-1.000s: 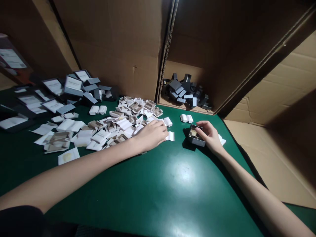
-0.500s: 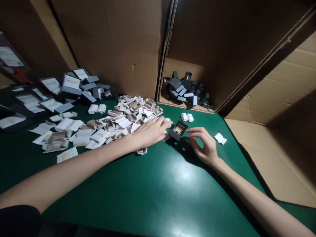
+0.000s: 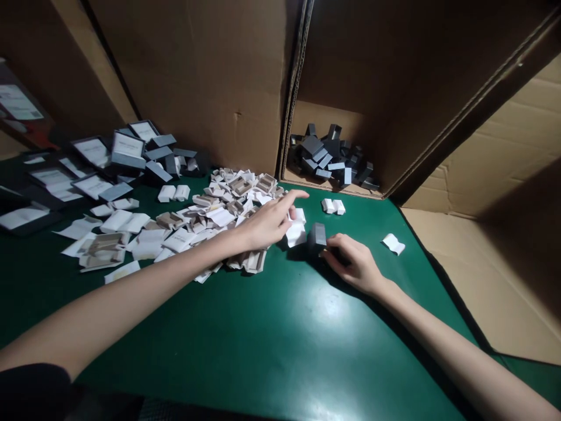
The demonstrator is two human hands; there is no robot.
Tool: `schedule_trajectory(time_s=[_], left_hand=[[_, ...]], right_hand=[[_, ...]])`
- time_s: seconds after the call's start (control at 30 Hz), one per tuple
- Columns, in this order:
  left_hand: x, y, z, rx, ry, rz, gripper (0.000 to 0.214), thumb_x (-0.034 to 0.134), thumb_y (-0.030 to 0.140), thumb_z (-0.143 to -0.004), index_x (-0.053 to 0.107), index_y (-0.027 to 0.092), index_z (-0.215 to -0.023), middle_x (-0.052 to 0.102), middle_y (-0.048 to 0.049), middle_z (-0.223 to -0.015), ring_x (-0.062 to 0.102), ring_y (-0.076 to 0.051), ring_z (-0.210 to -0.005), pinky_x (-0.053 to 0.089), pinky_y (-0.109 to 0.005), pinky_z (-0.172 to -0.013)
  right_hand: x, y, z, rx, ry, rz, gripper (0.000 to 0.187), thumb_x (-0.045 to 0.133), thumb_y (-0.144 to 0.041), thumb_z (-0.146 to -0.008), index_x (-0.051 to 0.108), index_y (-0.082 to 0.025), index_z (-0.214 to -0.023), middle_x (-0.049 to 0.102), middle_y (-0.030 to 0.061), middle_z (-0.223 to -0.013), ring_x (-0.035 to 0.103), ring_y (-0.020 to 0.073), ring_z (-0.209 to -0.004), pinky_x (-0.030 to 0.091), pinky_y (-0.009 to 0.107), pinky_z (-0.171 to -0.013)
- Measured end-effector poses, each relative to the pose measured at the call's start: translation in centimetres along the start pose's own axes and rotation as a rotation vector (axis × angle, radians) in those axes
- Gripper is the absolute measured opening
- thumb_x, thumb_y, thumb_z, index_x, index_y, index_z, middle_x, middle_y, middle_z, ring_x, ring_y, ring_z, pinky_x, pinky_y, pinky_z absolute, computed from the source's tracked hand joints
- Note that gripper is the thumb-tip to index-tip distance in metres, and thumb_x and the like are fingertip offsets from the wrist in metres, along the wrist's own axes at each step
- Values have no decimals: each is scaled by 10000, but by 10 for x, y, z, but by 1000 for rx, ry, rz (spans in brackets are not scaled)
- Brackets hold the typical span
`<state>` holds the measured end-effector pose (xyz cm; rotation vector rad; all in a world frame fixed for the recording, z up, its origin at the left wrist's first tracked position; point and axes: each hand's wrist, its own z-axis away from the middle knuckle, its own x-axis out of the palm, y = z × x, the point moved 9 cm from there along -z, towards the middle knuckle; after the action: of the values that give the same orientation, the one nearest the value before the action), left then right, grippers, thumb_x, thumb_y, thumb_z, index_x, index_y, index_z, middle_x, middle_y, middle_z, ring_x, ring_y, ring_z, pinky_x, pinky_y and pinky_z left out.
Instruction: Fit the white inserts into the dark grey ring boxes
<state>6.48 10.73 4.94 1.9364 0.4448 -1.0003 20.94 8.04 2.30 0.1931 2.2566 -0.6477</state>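
Black box (image 3: 317,238) turned, inside now hidden | right hand (image 3: 358,267) pinches it from 4 o'clock | left hand (image 3: 268,225): grip unclear

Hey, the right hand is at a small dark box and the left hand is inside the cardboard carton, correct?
Not quite: the head view shows the left hand outside the cardboard carton, at the heap of white paper pieces. The right hand is indeed at a small dark box.

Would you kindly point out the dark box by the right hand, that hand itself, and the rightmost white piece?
Dark box (image 3: 319,235): head view, on its lighter grey face.
Right hand (image 3: 359,266): head view, on its back.
Rightmost white piece (image 3: 393,244): head view, middle of its upper surface.
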Motion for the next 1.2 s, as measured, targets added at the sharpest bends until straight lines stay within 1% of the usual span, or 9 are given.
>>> schedule_trajectory(time_s=[0.13,0.23,0.3,0.37,0.5,0.63,0.73,0.93,1.2], left_hand=[[-5,14,-2,49,-25,132,510,439,114,-846,323,215,-1332,565,-44,-934,567,-164,-798,463,-304,-701],[1,30,0,102,-148,322,488,473,126,-840,360,222,-1305,564,-39,-913,573,-169,-847,475,-294,-704],[5,39,2,125,-221,458,479,493,129,-842,373,231,-1294,560,-33,-900,579,-162,-868,485,-292,-735],[7,43,3,124,-200,505,461,509,139,-847,386,233,-1281,552,-28,-894,580,-153,-861,490,-287,-746],[-1,35,5,113,79,353,373,530,125,-841,467,214,-1198,544,-33,-955,561,-140,-871,485,-265,-740],[0,33,10,162,229,228,244,532,123,-845,524,184,-1081,535,-28,-939,550,-120,-814,495,-255,-734],[4,37,12,212,235,204,187,510,112,-849,523,179,-1023,517,-40,-988,553,-123,-845,509,-255,-742],[10,34,16,192,271,60,253,512,96,-817,500,195,-1049,473,-83,-1102,502,-198,-1085,477,-359,-920],[39,22,14,123,63,25,720,590,163,-783,235,275,-1400,206,-103,-1487,336,-294,-1336,386,-457,-1060]], right_hand=[[-8,5,-2,75,78,-95,92,470,-147,-877,498,-229,-910,654,73,-920,640,181,-851,535,327,-716],[-10,2,-2,38,102,-80,97,467,-139,-882,504,-229,-890,660,70,-907,648,180,-865,549,333,-724],[-6,1,-1,19,86,-73,122,484,-140,-877,504,-235,-951,663,66,-926,652,174,-852,558,324,-701],[-7,0,2,-1,123,-110,243,515,-133,-857,457,-250,-1062,660,61,-954,654,169,-835,565,316,-671],[-15,-8,7,-72,225,-226,424,533,-68,-802,370,-256,-1145,628,54,-922,637,166,-798,558,318,-659],[-16,-19,4,-128,149,-196,359,500,-36,-785,483,-242,-1078,617,60,-885,623,171,-781,537,315,-654],[-12,-24,0,-150,62,-86,321,454,-26,-792,583,-238,-996,634,70,-905,623,160,-766,523,282,-626],[-12,-16,0,-110,85,-64,366,419,-15,-810,628,-234,-1017,666,67,-903,640,164,-783,499,294,-648],[-13,3,-1,18,105,18,330,410,-37,-841,624,-230,-1001,687,50,-909,619,195,-871,419,400,-800]])
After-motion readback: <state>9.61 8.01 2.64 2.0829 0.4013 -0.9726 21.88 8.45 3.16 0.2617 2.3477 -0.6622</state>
